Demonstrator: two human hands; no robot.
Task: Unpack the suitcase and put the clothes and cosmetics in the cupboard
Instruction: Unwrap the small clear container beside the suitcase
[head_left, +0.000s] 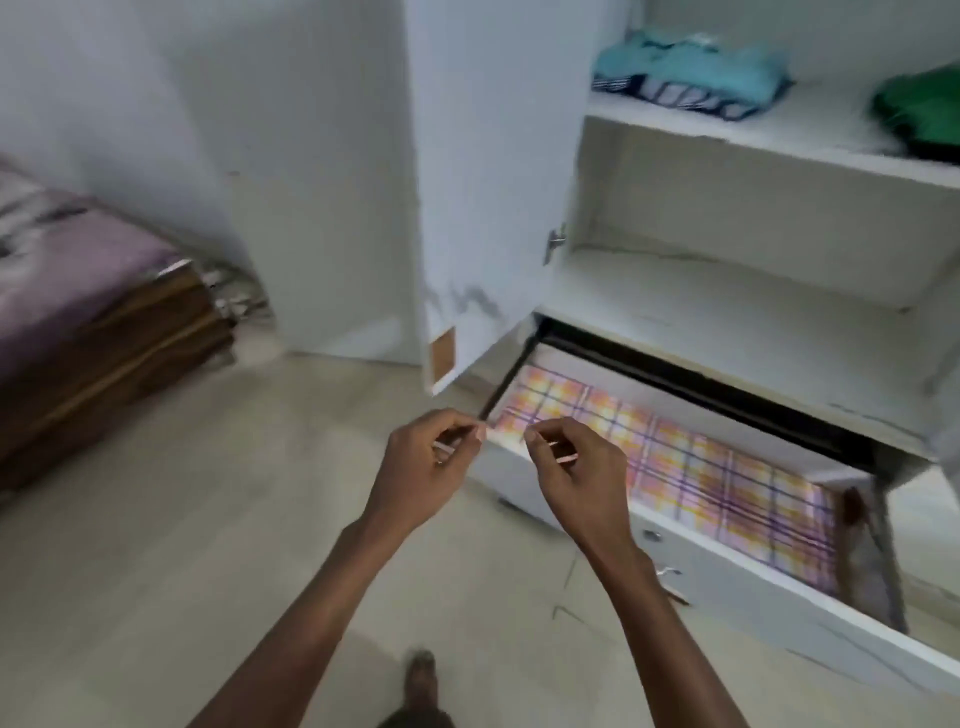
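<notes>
Plaid-lined white cupboard drawer (701, 483) gapes; my left hand (431, 462) and right hand (571, 467) hover half-curled, seemingly empty; next, fetch cosmetics.

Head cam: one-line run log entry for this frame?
drawer: open, plaid liner | left hand: curled, empty | right hand: curled, empty | upper shelf: teal clothes, green garment
</notes>
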